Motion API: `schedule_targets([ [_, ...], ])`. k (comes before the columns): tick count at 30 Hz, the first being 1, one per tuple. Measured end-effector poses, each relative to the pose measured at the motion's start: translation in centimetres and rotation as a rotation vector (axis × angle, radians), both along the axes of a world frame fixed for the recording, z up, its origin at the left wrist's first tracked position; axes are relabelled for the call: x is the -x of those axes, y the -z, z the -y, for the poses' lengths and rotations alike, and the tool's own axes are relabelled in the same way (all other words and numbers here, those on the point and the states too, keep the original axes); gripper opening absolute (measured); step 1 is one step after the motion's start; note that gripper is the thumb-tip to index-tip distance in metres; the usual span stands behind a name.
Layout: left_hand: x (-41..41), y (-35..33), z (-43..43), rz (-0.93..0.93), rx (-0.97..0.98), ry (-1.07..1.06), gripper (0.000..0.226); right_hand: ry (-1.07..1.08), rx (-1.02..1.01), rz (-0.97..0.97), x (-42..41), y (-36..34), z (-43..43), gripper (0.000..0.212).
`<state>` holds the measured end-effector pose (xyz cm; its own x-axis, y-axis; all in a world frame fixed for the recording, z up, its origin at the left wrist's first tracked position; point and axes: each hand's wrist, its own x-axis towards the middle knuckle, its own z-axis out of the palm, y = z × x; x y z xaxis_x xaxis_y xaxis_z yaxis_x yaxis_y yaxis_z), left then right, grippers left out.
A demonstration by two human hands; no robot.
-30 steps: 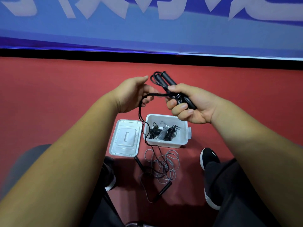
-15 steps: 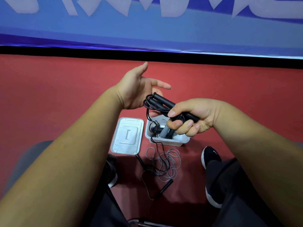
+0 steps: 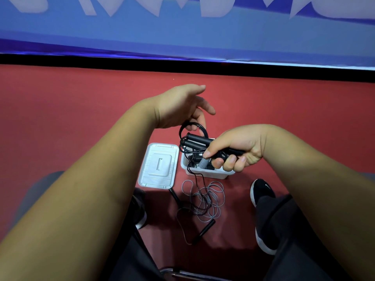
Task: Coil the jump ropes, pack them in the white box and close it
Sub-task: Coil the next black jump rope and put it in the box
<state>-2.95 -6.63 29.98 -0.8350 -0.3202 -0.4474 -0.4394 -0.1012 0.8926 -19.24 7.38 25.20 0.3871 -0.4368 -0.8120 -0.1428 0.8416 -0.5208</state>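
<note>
Right grip [image 3: 235, 149] clenched on black cylindrical jump-rope handles [image 3: 197, 139], left grip [image 3: 178, 106] spread; dangling black cord [image 3: 189, 169] may snag grey rope tangle [image 3: 211, 199].

A white swoosh mark on the black shoe [image 3: 262, 192]; banner [image 3: 182, 35] lettering cropped, unreadable

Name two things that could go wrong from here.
The tail of the black rope hangs from the right hand into the loose grey rope on the floor; it might snag and drag it. The box already holds ropes, so this bundle may not fit.
</note>
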Motion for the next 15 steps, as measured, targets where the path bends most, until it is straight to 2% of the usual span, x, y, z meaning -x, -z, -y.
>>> schedule_targets([
  [3,0.4,0.2,-0.2,0.063,0.069,-0.050,0.065,0.058,0.002,-0.092,0.0,0.3,0.4,0.011],
  [6,0.4,0.3,-0.3,0.088,0.038,-0.142,0.062,0.138,0.014,-0.205,0.0,1.0,1.0,0.013],
  [9,0.2,0.5,-0.5,0.063,0.027,-0.193,0.038,0.227,0.038,-0.270,0.1,1.4,1.5,0.015],
  [11,-0.1,1.0,-0.4,0.079,0.100,-0.160,0.014,0.288,0.060,-0.284,0.1,1.5,1.7,0.015],
  [15,-1.1,1.9,0.4,0.205,0.194,-0.043,0.014,0.415,0.083,-0.319,0.5,1.6,2.0,0.016],
])
